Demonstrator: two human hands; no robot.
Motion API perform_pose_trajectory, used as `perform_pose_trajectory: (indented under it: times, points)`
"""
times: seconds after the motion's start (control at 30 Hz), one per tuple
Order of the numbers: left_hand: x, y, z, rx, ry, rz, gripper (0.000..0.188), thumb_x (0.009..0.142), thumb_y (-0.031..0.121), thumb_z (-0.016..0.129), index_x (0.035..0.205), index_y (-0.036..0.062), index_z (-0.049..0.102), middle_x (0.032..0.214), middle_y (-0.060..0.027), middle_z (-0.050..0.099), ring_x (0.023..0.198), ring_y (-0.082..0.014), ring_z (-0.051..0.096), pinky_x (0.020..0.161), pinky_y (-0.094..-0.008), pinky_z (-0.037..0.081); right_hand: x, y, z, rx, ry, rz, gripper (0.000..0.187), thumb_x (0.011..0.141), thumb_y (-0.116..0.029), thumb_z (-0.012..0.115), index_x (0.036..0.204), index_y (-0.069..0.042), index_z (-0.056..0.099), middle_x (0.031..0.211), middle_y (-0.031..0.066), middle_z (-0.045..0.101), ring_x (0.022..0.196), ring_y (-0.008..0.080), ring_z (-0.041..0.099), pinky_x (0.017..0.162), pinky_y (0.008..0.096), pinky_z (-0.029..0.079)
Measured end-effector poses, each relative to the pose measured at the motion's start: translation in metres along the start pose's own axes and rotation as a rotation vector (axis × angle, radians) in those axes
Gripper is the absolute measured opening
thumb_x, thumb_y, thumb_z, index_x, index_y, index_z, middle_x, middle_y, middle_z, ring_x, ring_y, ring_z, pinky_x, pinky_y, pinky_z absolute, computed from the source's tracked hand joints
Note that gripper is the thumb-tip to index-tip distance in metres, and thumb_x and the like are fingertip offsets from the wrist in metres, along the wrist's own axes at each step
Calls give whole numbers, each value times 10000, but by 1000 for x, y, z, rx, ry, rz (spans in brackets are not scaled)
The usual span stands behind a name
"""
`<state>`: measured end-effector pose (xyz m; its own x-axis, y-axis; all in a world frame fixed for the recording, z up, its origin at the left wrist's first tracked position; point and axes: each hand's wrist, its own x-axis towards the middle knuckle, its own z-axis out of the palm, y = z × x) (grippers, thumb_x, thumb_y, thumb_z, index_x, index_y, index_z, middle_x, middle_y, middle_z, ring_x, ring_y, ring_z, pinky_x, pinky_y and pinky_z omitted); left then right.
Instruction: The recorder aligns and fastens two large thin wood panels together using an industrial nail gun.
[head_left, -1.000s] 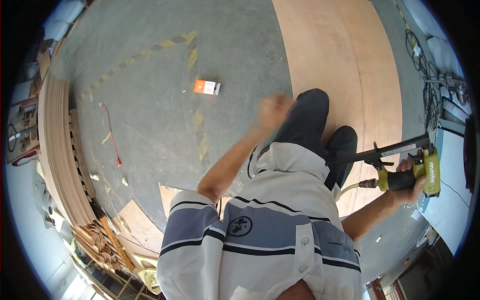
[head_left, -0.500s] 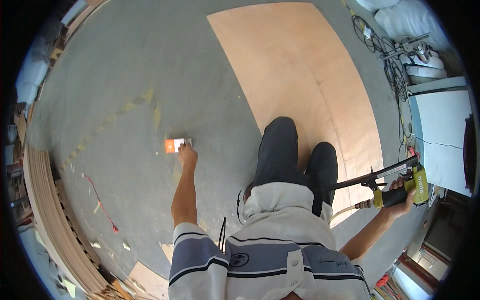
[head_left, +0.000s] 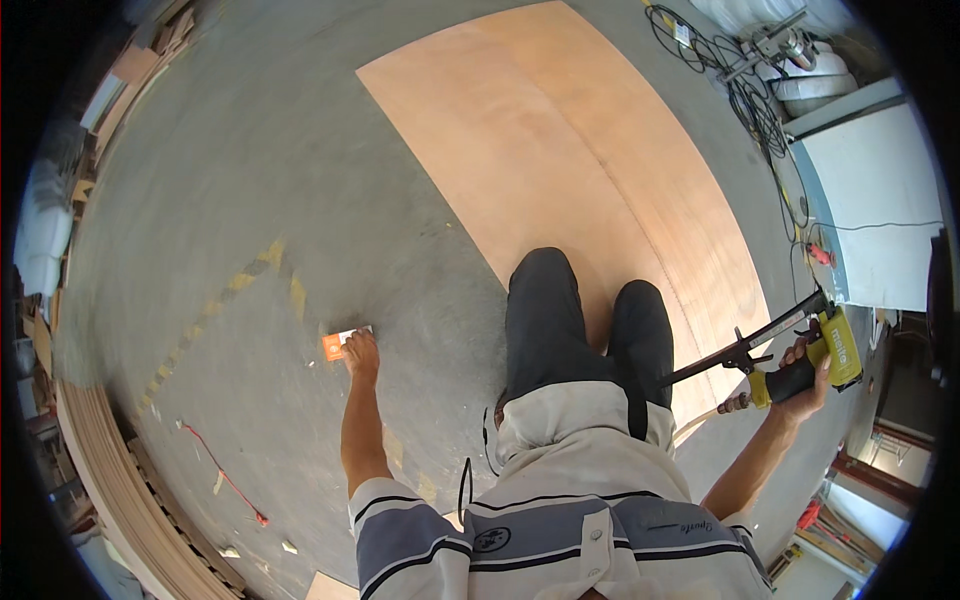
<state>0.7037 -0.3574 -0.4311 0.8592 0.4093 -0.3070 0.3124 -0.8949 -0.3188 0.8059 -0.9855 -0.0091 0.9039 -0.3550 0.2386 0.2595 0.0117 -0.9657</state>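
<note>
My left hand (head_left: 360, 350) reaches down to the floor on my left, its fingers closed over the right part of a small orange and white box (head_left: 333, 347). Whether the box is lifted off the floor, I cannot tell. Out to my right, my right hand (head_left: 806, 388) grips the black handle of a yellow-green air stapler (head_left: 838, 350). Its long black magazine (head_left: 735, 350) points left across the sheet below. An air hose joins the fitting (head_left: 735, 402) at the handle's end.
I kneel on a large wooden sheet (head_left: 520, 130) with a row of marks along it. A red cord (head_left: 225, 470) lies on the grey floor. Stacked boards (head_left: 120, 490) stand at far left. Black cables (head_left: 755, 120) and a white panel (head_left: 880, 205) are at right.
My view has turned a little, so the sheet and floor appear shifted. My left hand stays at the small box, its fingers now further over it. The right hand still holds the stapler.
</note>
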Motion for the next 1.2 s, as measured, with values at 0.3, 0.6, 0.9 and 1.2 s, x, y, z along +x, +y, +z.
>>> perform_pose_trajectory:
  times: [0.3,0.6,0.9,1.2]
  points:
    - [18,5,11,329,-65,250,179,904,214,541,969,139,689,962,-24,670,895,-177,658,669,-328,514,-1,5,-16,-5,-8,41,628,915,-357,580,1306,113,435,992,129,564,728,124,505,631,237,442]
    - [8,9,22,281,190,410,168,892,201,556,896,161,718,939,-38,685,909,-204,687,655,-336,547,-7,5,-19,-31,46,92,676,904,-401,602,1334,91,428,884,70,527,716,117,512,620,224,434]
    - [4,5,22,54,-77,200,194,909,179,548,863,148,734,836,-57,711,807,-204,716,665,-372,581,-4,0,9,-95,159,13,640,874,-410,620,1240,103,510,785,71,562,622,112,548,526,215,454]
    - [24,-3,28,250,93,370,186,898,205,560,853,176,738,945,-42,679,916,-198,671,700,-337,550,-5,3,6,-109,174,-34,625,868,-368,636,1241,112,491,1014,175,617,673,120,560,547,218,479]
